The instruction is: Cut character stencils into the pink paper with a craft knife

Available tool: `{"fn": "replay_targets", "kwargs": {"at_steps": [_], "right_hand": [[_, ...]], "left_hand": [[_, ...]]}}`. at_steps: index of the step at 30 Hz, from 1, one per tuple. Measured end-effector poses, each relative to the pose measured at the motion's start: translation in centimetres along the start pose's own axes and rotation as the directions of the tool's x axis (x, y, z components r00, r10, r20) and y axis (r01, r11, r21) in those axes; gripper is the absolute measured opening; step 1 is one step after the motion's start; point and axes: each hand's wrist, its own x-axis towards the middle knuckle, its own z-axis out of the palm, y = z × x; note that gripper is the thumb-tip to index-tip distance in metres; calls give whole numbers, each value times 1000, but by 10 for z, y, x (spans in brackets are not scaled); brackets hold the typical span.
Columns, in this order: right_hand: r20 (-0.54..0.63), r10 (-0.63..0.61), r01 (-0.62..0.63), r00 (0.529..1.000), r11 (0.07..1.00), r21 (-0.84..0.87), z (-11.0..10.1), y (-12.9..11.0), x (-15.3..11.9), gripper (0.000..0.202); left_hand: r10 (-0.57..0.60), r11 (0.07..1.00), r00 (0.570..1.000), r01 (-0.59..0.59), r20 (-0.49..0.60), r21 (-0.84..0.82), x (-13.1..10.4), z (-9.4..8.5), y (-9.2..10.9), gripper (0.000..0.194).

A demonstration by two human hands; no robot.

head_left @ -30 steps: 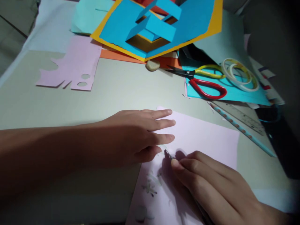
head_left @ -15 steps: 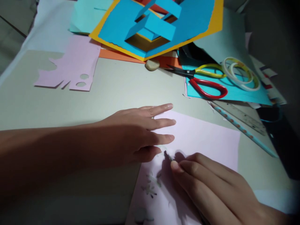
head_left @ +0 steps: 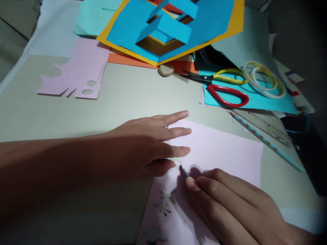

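Fingers spread, my left hand [head_left: 155,143] lies flat over the left edge of a pale pink sheet of paper [head_left: 219,146]. My right hand [head_left: 230,204] is closed in a pinch on a slim craft knife [head_left: 184,171]. Its small metal tip meets the paper just right of my left thumb, beside a faint curved line. Most of the knife is hidden behind my fingers. Lower on the sheet are small leaf-like openings [head_left: 165,204] and a larger rounded grey shape near the bottom edge of the view.
Behind my hands lie a cut pink paper scrap [head_left: 81,68], a blue and yellow pop-up card [head_left: 122,27] and a beige stone-like lump [head_left: 166,70]. To the right are red-and-yellow-handled scissors [head_left: 208,80], tape rolls [head_left: 268,90], a pencil [head_left: 265,139] and a clear ruler [head_left: 268,127].
The knife tip and my right hand have shifted very slightly. My left hand stays almost in place, with its topmost finger raised a touch.
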Motion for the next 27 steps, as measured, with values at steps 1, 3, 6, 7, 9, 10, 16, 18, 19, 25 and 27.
{"fn": "replay_targets", "kwargs": {"at_steps": [1,3,6,7,9,10,16,18,19,25,27], "right_hand": [[20,-53,54,998,998,-23,-1,1,1,44],[42,-86,87,995,996,-31,-2,3,2,44],[37,-76,76,996,997,-23,-2,3,2,44],[31,-75,76,997,997,-28,-1,3,2,43],[21,-67,68,998,997,-38,0,3,5,42],[19,-58,58,998,998,-32,1,2,7,40],[-157,70,-65,985,997,37,10,-4,17,32],[-143,108,-93,984,990,106,11,-5,16,29],[-151,136,-116,979,983,139,11,-4,15,29],[-16,230,-205,973,894,399,8,3,18,23],[-71,294,-227,953,852,472,8,4,22,19]], "left_hand": [[2,1000,1000,-2,-6,-5,0,0,0,30],[9,1000,1000,-9,-22,-10,0,2,-1,30],[13,1000,999,-14,-36,-22,0,2,-2,30],[12,1000,999,-12,-32,-23,0,2,-2,30],[11,1000,999,-11,-30,-20,0,2,-2,30],[12,1000,1000,-13,-27,-16,0,2,-2,30],[-6,1000,1000,6,1,-15,1,1,-1,31],[-5,1000,1000,5,8,-20,1,0,0,31],[-6,1000,1000,6,16,-19,2,-1,0,31],[0,1000,999,-1,51,12,3,-4,-1,31],[7,1000,999,-8,37,5,2,-3,-1,31]]}}
